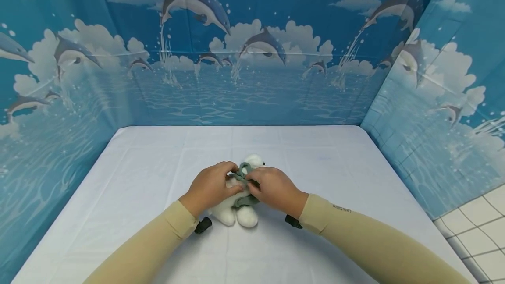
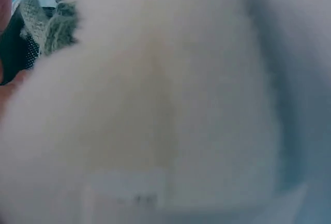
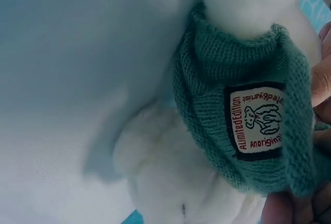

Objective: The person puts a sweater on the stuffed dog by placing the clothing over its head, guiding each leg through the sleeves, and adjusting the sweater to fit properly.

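A white plush toy (image 1: 247,217) lies on the table with its two rounded feet toward me, its head between and beyond my hands. Around it is a green knitted garment (image 3: 207,100), bearing a sewn patch (image 3: 257,120) with printed words and a small animal drawing. My left hand (image 1: 211,185) pinches the knit near the toy's neck from the left. From the right, my right hand (image 1: 276,189) grips the same garment, where a loop of knit stands up between both hands. Blurred white fur (image 2: 155,94) fills most of the left wrist view; much of the toy's middle is hidden.
A white cloth (image 1: 118,214) covers the table. Blue dolphin-print curtains (image 1: 252,95) stand along the back and both sides. White tiles (image 1: 477,227) show at the right. Dark wrist devices (image 1: 203,225) sit under both wrists.
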The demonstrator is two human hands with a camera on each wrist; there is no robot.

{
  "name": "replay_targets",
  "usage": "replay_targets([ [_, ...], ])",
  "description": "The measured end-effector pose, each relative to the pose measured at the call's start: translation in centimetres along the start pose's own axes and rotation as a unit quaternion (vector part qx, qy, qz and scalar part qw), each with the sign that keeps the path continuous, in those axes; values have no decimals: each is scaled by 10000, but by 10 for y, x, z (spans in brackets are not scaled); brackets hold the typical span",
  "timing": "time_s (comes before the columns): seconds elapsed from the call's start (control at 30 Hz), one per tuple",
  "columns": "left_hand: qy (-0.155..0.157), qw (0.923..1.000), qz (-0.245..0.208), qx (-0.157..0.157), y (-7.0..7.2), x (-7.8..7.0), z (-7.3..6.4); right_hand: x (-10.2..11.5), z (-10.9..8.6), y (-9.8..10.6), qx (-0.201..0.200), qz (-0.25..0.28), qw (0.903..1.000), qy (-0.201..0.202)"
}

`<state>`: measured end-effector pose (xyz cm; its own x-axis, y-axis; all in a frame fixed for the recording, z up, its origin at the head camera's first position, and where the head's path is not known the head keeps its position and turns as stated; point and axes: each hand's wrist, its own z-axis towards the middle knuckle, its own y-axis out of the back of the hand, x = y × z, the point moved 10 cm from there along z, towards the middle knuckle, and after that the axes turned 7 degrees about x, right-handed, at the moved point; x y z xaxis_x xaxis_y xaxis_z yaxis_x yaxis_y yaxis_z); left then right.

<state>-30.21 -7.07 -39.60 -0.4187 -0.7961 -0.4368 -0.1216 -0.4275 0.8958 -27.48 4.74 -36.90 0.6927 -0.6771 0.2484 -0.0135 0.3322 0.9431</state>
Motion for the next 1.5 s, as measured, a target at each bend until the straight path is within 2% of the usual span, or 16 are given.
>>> replay_targets([
  [0.1, -73, 9999, 62, 34, 0, 0, 0, -3, -2, 3, -138, -49, 9998, -121],
  [0.23, -160, 9996, 198, -154, 2, -1, 0, -6, -5, 5, -333, -56, 9991, -247],
  [0.37, -192, 9990, 282, -298, 1, 0, 0, -11, -5, -1, -267, 64, 9988, -400],
  [0.57, -241, 9990, 184, -315, 0, -1, 1, -21, -5, -14, 84, 839, 9925, -887],
  [0.67, -177, 9993, 131, -300, 1, 0, 1, -24, -5, -18, 172, 1199, 9879, -968],
  [0.77, -33, 9998, 24, -214, 2, 2, 2, -25, -5, -19, 168, 1283, 9871, -943],
  [0.93, 138, 9999, -58, -39, 0, 5, 3, -23, -5, -19, 49, 1134, 9899, -851],
  [1.03, 151, 9998, -109, 119, 1, 6, 3, -22, -6, -18, -70, 986, 9920, -782],
  [1.2, 71, 9980, -242, 585, 2, 6, 3, -21, -6, -17, -177, 847, 9939, -680],
  [1.27, -5, 9975, -287, 649, 6, 5, 2, -21, -7, -17, -185, 808, 9946, -625],
  [1.33, -86, 9979, -323, 552, 12, 2, 3, -20, -7, -16, -199, 745, 9954, -563],
  [1.5, -391, 9988, -282, -14, 28, -11, 7, -18, -7, -15, -266, 539, 9973, -427],
])
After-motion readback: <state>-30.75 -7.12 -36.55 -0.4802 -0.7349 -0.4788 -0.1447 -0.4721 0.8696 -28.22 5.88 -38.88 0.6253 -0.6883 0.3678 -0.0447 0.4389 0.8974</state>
